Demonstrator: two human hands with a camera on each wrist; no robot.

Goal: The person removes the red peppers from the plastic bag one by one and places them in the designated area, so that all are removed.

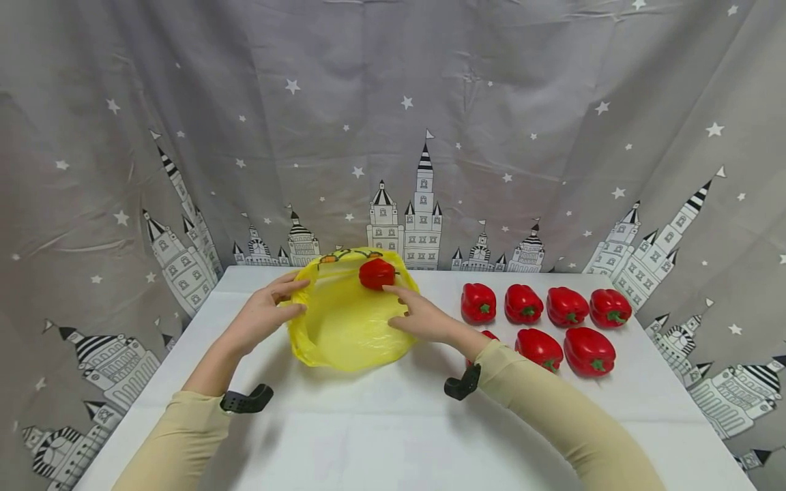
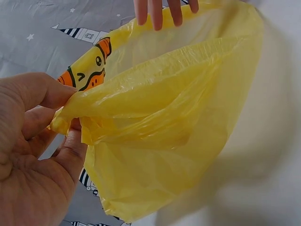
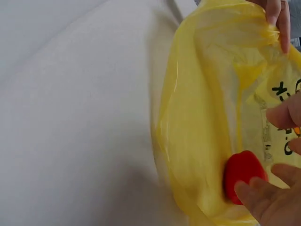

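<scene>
A yellow plastic bag (image 1: pixel 353 327) with a printed cartoon face is held with its mouth spread wide above the white table. My left hand (image 1: pixel 265 315) pinches the bag's gathered rim between thumb and fingers, plainly seen in the left wrist view (image 2: pixel 47 136). At the bag's mouth is a red bell pepper (image 1: pixel 376 273). My right hand (image 1: pixel 424 317) reaches over the bag's right side with thumb and fingers spread apart. In the right wrist view its fingertips appear near the pepper (image 3: pixel 243 176), not curled round it; whether they touch it cannot be told.
Several red bell peppers (image 1: pixel 567 306) stand in two rows on the white table (image 1: pixel 381 436) at the right; one is partly hidden behind my right forearm. Behind the table hangs a grey curtain (image 1: pixel 344 88) printed with castles and stars.
</scene>
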